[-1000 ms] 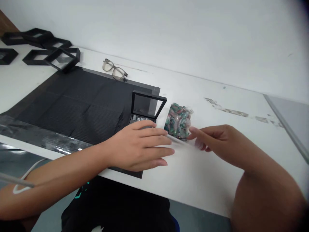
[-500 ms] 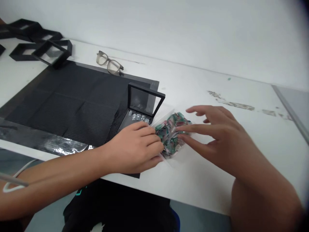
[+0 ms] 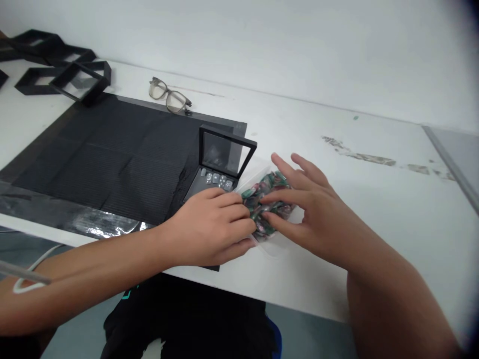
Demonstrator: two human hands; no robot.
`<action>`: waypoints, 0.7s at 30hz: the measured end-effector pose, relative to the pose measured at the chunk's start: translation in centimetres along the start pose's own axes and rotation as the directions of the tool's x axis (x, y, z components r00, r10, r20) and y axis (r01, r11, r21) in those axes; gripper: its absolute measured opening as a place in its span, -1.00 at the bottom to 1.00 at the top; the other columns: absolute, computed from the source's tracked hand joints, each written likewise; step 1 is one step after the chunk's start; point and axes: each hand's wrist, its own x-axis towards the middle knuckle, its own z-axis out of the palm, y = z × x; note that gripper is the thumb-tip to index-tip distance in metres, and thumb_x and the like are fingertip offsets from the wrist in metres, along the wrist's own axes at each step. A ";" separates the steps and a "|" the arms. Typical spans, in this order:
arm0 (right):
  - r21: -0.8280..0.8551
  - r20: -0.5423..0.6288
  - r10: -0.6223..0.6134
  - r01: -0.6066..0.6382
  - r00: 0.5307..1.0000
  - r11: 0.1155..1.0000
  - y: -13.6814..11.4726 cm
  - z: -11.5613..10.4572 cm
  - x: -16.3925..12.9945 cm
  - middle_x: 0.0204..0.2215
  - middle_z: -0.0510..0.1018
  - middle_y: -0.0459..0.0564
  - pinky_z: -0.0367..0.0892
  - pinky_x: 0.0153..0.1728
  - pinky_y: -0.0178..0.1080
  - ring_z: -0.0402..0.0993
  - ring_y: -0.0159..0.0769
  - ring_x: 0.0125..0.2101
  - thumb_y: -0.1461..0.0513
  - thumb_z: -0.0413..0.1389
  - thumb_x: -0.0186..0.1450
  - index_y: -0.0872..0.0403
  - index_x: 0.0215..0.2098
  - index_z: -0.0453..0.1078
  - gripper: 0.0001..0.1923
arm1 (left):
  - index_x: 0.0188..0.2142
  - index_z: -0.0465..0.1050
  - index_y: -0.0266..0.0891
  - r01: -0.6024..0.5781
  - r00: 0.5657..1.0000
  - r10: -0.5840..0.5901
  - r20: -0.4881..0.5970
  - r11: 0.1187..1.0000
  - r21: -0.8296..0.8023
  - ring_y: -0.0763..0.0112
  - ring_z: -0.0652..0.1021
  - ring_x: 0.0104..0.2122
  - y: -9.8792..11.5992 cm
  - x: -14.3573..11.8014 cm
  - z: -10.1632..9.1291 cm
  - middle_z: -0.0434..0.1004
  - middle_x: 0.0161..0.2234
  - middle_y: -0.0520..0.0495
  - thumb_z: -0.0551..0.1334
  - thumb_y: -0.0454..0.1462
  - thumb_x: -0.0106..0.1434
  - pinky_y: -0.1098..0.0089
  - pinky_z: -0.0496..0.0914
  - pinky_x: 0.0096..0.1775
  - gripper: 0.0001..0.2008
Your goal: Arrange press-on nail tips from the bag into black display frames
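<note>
Head view: the left hand (image 3: 211, 227) has its grip closed on the near left edge of a clear plastic bag (image 3: 266, 202) filled with small green and reddish pieces, fingers curled in and pinching the film. The right hand (image 3: 305, 209) lies on the bag from the right, its grip wide, fingers spread; the fingertips press on the bag's top and the thumb comes in below, so the bag sits between the two hands and partly under the right fingers. The bag rests on the white surface (image 3: 374, 209), just off the right edge of a black mat (image 3: 101, 159).

Just beside the bag, to its left and behind the left hand, a small black display case (image 3: 220, 164) stands open on the mat's corner, its glazed lid tilted up, a row of small pale pieces in its tray. Farther back, a pair of glasses (image 3: 170, 97) lies on the surface past the mat's far edge. In the far left corner, several black frames (image 3: 60, 70) lie in a loose heap, well apart from the hands.
</note>
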 end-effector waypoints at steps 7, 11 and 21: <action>0.041 -0.035 -0.020 0.021 0.999 0.999 0.0 0.1 0.0 0.39 0.20 -0.06 0.27 0.21 0.25 0.04 0.14 0.39 0.16 0.14 0.31 -0.04 -0.27 0.53 -0.88 | -0.29 0.50 -0.22 -0.001 1.000 0.001 -0.008 1.000 0.025 0.29 0.59 -0.15 0.0 -0.2 -0.1 0.64 -0.27 0.01 0.14 -0.10 0.42 0.25 0.39 -0.15 -0.71; 0.178 -0.125 -0.049 0.071 0.991 0.981 0.1 -0.6 0.2 0.21 0.47 -0.09 0.25 0.27 0.11 0.22 -0.04 0.32 0.23 0.11 0.35 -0.08 -0.20 0.49 -0.88 | -0.29 0.51 -0.21 0.002 1.000 -0.002 0.010 1.000 0.002 0.31 0.59 -0.16 -0.1 -0.1 -0.1 0.64 -0.27 0.03 0.13 -0.10 0.43 0.26 0.38 -0.16 -0.71; 0.593 -0.276 0.076 0.107 0.958 0.798 -0.6 -0.6 -0.1 -0.26 0.66 -0.18 0.54 -0.17 -0.23 0.62 -0.33 -0.23 0.37 0.22 0.29 -0.14 -0.17 0.53 -0.74 | -0.19 0.53 -0.19 -0.051 0.992 0.033 -0.126 0.988 -0.144 0.35 0.58 -0.23 0.1 -0.1 -0.9 0.66 -0.25 0.03 0.17 -0.01 0.39 0.31 0.36 -0.21 -0.67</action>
